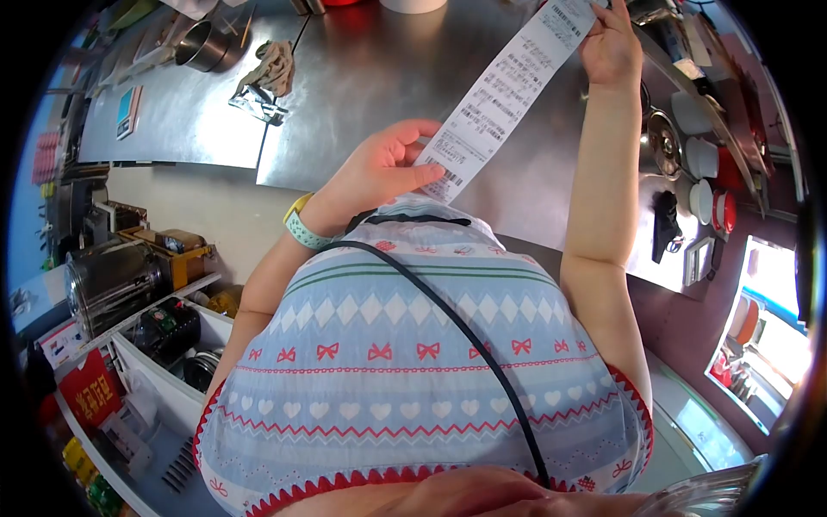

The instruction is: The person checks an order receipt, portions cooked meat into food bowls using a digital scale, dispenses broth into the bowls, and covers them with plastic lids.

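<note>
A long printed paper receipt (495, 112) is stretched on a slant between my two hands above the metal counter. Its lower end is pinched by my left hand (388, 168), thumb on the printed face beside a barcode. At the upper right, my right hand (613, 47) grips the other end, with fingers partly cut off by the frame's top edge. Rows of black text and barcodes run along the strip, too blurred to read. My left wrist wears a pale green and yellow band (306, 226).
On the steel counter (362, 77) lie a crumpled cloth (274, 67) and a metal cup (202, 45) at the left. An open drawer (164, 370) with bottles stands low left. Lids and bowls (702, 159) line the right wall. A black cable (465, 327) crosses my apron.
</note>
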{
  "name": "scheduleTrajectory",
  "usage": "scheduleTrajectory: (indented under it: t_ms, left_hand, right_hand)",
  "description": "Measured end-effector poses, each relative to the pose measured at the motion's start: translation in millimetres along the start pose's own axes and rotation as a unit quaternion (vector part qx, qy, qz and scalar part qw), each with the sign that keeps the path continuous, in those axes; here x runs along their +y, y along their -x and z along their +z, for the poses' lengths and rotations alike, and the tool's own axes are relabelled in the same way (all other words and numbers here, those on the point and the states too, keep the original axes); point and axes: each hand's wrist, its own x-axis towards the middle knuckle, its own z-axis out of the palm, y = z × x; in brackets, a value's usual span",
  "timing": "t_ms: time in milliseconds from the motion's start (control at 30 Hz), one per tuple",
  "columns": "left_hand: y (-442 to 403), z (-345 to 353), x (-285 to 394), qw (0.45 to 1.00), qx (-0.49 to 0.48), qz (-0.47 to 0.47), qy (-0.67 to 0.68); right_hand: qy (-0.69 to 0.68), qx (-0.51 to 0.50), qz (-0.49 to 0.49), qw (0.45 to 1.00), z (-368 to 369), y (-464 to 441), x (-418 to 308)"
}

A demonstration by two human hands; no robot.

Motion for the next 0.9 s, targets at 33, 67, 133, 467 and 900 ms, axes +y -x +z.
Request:
scheduleTrajectory:
  t_ms: [33, 67, 133, 467, 900]
  left_hand:
    - [-1, 0, 0, 1.000, 0.001, -0.007, -0.001]
    - [0, -1, -1, 1.000, 0.000, -0.008, -0.001]
    - [-3, -4, -5, 0.999, 0.003, 0.013, -0.051]
    - [-39, -9, 24, 0.979, 0.049, 0.128, -0.151]
    - [-39, -25, 14, 0.935, 0.171, 0.231, -0.209]
  right_hand:
    - [0.001, 0.000, -0.001, 1.000, -1, 0, 1]
    - [-0.003, -0.007, 0.006, 1.000, -3, 2, 2]
    - [-0.006, -0.016, 0.009, 1.000, 6, 9, 0]
    - [0.010, -0.003, 0.206, 0.978, 75, 82, 40]
    - [0.480, -0.185, 0.012, 0.857, 80, 136, 43]
